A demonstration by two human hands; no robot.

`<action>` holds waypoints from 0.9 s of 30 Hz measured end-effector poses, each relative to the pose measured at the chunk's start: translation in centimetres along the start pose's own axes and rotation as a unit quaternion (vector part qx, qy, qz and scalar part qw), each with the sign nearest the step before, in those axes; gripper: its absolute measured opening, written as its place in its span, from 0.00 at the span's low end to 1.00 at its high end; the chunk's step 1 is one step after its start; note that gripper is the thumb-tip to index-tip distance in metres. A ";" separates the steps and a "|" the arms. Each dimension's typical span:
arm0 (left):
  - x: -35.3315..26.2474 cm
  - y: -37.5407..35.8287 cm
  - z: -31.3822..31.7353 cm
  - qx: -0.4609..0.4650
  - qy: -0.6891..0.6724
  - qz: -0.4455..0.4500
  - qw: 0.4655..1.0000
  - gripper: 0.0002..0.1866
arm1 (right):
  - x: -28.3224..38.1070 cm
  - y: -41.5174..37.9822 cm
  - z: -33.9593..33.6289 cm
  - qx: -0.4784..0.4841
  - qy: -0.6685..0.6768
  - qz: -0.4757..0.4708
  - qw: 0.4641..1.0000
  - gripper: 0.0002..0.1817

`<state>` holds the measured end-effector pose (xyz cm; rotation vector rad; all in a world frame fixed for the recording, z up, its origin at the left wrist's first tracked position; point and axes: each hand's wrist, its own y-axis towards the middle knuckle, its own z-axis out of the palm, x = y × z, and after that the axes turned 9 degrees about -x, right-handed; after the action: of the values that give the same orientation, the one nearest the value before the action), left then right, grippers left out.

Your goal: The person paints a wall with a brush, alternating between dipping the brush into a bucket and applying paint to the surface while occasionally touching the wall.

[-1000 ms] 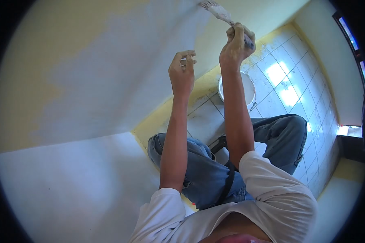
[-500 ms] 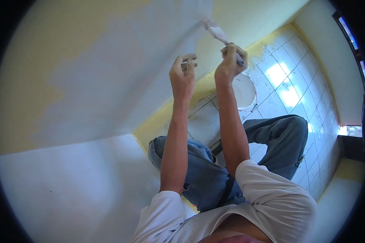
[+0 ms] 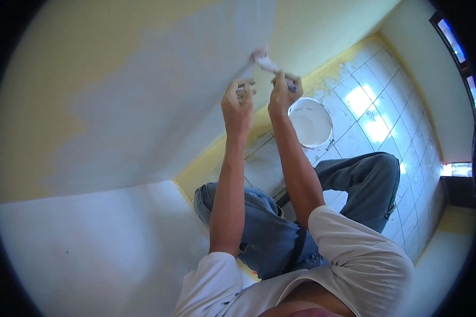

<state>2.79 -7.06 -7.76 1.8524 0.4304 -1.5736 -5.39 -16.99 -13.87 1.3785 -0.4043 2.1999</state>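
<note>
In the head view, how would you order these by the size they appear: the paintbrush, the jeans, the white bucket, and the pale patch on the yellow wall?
Largest to smallest, as they look:
1. pale patch
2. jeans
3. white bucket
4. paintbrush, partly hidden by the fingers

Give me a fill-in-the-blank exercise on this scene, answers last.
1. The person's ____ hand holds the brush.
2. The bucket stands on the tiled ____.
3. In the picture, left of the pale patch, the wall is coloured ____.
4. The trousers are coloured ____.

Missing words: right; floor; yellow; blue.
</note>
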 end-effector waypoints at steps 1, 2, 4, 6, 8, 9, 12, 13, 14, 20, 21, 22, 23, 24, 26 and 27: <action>-0.2 0.2 0.1 0.001 -0.005 0.008 1.000 0.10 | -0.4 -0.1 -0.5 0.000 0.021 -0.003 1.000 0.09; -0.1 0.3 0.1 -0.001 -0.009 0.013 1.000 0.10 | -1.0 0.3 -0.8 -0.015 0.009 -0.009 1.000 0.08; -0.1 0.3 -0.3 -0.002 -0.011 0.015 1.000 0.11 | -1.0 -0.3 -2.1 -0.042 -0.032 -0.012 0.999 0.08; -0.1 0.0 -0.5 0.011 -0.011 0.013 1.000 0.12 | -1.7 -0.5 -2.6 -0.024 -0.061 -0.009 0.998 0.08; -0.4 -0.3 -0.4 0.011 -0.001 -0.007 1.000 0.12 | -1.4 0.6 -1.1 -0.007 -0.082 0.024 0.996 0.09; -0.4 -0.2 -0.5 0.010 0.005 -0.015 1.000 0.12 | -0.7 0.9 -0.3 0.000 -0.060 0.027 0.998 0.09; 0.3 0.0 -0.4 0.008 0.002 -0.019 1.000 0.12 | 2.0 1.9 1.8 -0.016 0.057 0.024 0.998 0.08; 0.3 -0.1 -0.5 0.008 0.003 -0.022 1.000 0.12 | 3.1 1.9 1.8 -0.013 0.092 0.025 0.995 0.07; 0.2 -0.1 -0.4 0.007 0.005 -0.025 1.000 0.12 | 4.3 1.8 1.7 -0.015 0.140 0.038 0.989 0.07; -0.6 0.1 0.2 0.003 -0.011 -0.014 1.000 0.11 | -0.5 1.0 -0.8 -0.009 0.159 0.057 0.986 0.07; -0.7 0.2 0.4 0.003 -0.016 -0.008 1.000 0.10 | -3.7 0.7 -1.8 0.016 0.100 0.022 0.995 0.07; -0.9 0.1 0.6 0.005 -0.013 -0.009 1.000 0.10 | -4.1 0.5 -2.2 0.000 0.058 0.031 0.998 0.07; -1.0 0.1 0.7 0.005 -0.010 -0.007 1.000 0.10 | -4.6 0.1 -2.7 -0.016 0.019 0.041 0.999 0.07; -1.0 0.3 0.7 0.005 -0.005 -0.008 1.000 0.10 | -4.7 -0.5 -3.2 -0.030 -0.022 0.053 0.998 0.08; -1.4 0.6 0.6 0.009 0.000 -0.009 1.000 0.11 | -2.4 -1.1 -3.3 -0.050 0.019 0.035 0.998 0.06; -1.2 0.4 0.7 0.013 0.002 -0.013 1.000 0.12 | -1.0 -1.1 -3.2 -0.062 0.051 0.042 0.996 0.06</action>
<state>2.26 -7.57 -6.54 1.8772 0.4385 -1.5999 -6.79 -14.78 -16.19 1.1977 -0.5613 2.2607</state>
